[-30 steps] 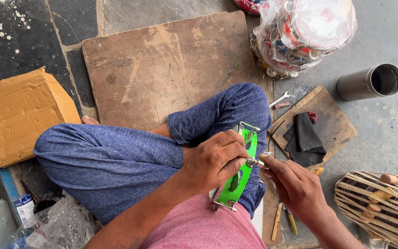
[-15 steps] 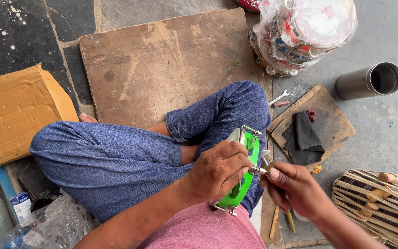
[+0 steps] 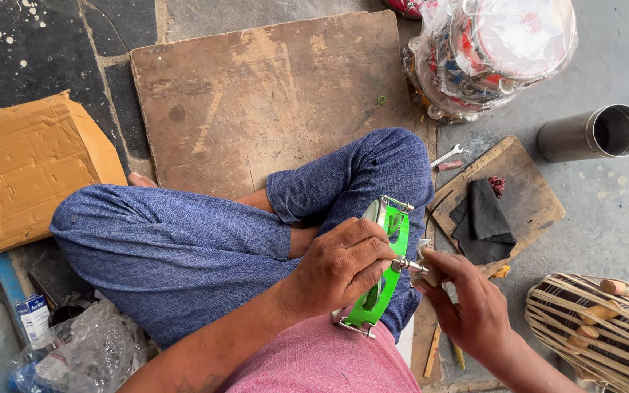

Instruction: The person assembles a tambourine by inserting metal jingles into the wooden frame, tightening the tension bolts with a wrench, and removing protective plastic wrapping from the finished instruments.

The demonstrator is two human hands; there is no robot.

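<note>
**A:** Starting at my left edge, what do you see?

**B:** A torn cardboard box (image 3: 27, 164) lies on the dark floor, with a worn wooden board (image 3: 256, 94) beside it, just ahead of my crossed legs.

**A:** And my hands?

**B:** My left hand (image 3: 340, 266) is clamped around the green tambourine frame (image 3: 384, 280), which rests edge-up against my lap, I judge so the rim faces the other hand. My right hand (image 3: 467, 306) is closed, fingertips pinching a small metal fitting (image 3: 409, 266) at that rim.

**A:** Further right?

**B:** A smaller board (image 3: 525, 193) carries a black cloth (image 3: 483, 218), with a little spanner (image 3: 447, 155) just beyond it, all near my working hand. A plastic-wrapped stack of tambourines (image 3: 489, 51) and a metal tube (image 3: 591, 132) sit beyond, and a rope-laced drum (image 3: 598, 331) lies at the far right.
</note>
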